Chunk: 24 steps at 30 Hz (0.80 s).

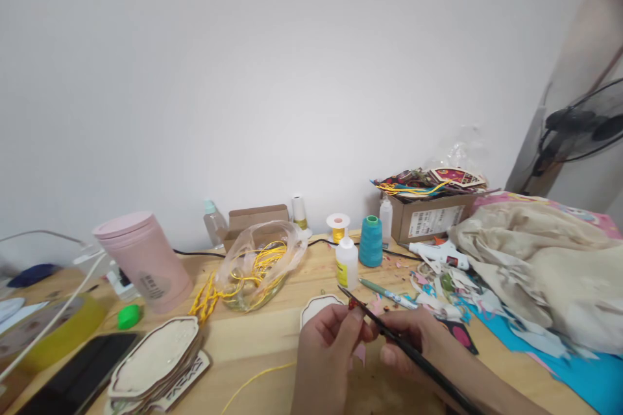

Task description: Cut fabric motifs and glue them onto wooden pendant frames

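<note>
Low in the centre, my left hand (326, 353) is closed, pinching a tiny red piece (352, 303) between thumb and fingertips. My right hand (426, 340) is closed around a long, slim black pointed tool (413, 355); its exact kind is unclear. The tool's tip passes just over the red piece. Behind my left hand lies a pale plaque with a scalloped dark edge (316, 306), partly hidden by the fingers. A yellow cord (257, 375) runs along the table to the left of my hands. Beyond the fingertips stands a glue bottle with a yellow label (346, 266).
To the left are stacked plaques (153, 356), a phone (80, 373), a pink tumbler (146, 262) and a bag of yellow cord (263, 266). A teal thread cone (371, 243), a filled cardboard box (428, 217), a glue gun (440, 253) and paper scraps (442, 298) are at right.
</note>
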Each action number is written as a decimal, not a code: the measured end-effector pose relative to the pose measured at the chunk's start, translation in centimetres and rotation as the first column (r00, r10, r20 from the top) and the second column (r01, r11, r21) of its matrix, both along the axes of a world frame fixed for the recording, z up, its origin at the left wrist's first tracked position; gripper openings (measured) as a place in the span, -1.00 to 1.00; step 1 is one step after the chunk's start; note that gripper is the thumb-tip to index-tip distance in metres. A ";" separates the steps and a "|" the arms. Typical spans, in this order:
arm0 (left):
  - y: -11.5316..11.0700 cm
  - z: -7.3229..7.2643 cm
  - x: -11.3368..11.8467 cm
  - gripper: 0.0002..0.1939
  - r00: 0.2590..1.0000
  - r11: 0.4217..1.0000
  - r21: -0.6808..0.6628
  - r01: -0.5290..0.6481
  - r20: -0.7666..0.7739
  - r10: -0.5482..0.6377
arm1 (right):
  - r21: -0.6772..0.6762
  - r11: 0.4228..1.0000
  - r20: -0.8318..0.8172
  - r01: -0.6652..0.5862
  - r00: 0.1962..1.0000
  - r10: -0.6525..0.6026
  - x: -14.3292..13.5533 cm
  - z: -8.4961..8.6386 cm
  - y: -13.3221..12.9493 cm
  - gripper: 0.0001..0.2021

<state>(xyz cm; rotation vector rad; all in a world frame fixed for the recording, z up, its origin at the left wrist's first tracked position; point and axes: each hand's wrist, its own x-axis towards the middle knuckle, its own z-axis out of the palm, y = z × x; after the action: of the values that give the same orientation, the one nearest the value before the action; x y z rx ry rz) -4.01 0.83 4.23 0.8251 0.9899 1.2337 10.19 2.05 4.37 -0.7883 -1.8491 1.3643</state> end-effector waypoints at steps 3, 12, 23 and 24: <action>-0.1 -0.1 0.0 -0.78 0.999 1.000 0.003 0.008 0.035 -0.008 | -0.021 1.000 -0.004 -0.005 1.000 0.005 0.0 0.3 -0.1 -0.59; -0.3 0.4 0.2 -0.80 0.998 1.000 -0.019 -0.010 0.061 0.011 | -0.077 0.997 0.015 -0.028 0.999 0.029 0.0 1.0 0.0 -0.52; -0.3 0.6 0.3 -0.78 1.000 1.000 -0.010 -0.012 0.007 0.012 | -0.033 0.999 0.074 0.023 0.997 -0.021 0.0 0.8 -0.1 -0.52; -0.3 0.6 0.3 -0.78 1.000 1.000 -0.011 -0.014 0.012 0.014 | -0.039 0.999 0.075 0.007 0.997 -0.004 0.0 0.8 -0.1 -0.54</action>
<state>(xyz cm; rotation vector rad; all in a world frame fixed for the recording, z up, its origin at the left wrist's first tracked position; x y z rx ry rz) -3.76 0.50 4.85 0.8023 0.9936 1.2427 10.17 1.99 5.21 -0.8749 -1.8804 1.3888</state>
